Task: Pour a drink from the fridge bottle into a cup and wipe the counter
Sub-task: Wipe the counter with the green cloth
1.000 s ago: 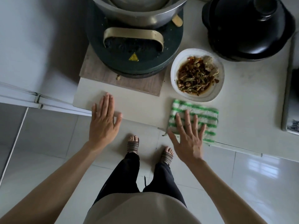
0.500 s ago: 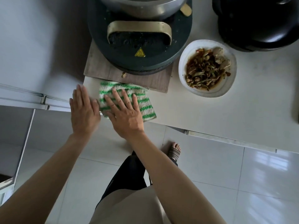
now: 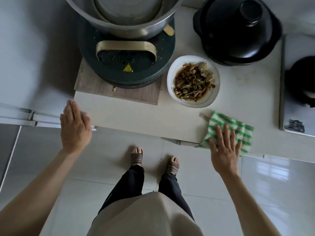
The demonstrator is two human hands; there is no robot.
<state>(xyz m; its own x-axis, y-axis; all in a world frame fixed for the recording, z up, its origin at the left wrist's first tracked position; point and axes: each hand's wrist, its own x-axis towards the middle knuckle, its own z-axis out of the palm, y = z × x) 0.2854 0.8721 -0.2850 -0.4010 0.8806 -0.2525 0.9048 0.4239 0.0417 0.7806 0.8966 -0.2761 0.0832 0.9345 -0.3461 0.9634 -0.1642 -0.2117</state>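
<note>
While the right hand [image 3: 225, 150] presses flat on the green-and-white striped cloth [image 3: 233, 132], its grip is wide: the fingers are spread and straight on top of the fabric, not curled round it, which suits pushing the cloth across the surface. The cloth lies at the front edge of the pale bench [image 3: 136, 114], right of centre, with its near side hanging just over the edge; judging from this, the wipe is running along the front strip, the only bare run of surface.

The left hand [image 3: 75, 126] is also wide in grip, fingers straight and together, holding nothing. It sits at the bench's left front corner; whether it touches the edge cannot be told. It may be there to steady the body or catch crumbs.

The white dish of cooked food [image 3: 193, 81] sits behind the cloth, apart from it. Left of the dish, a dark round cooker [image 3: 127, 68] stands on a wooden board [image 3: 136, 94]. A black lidded pot [image 3: 238, 29] stands at the back right. No bottle or cup is in view.
</note>
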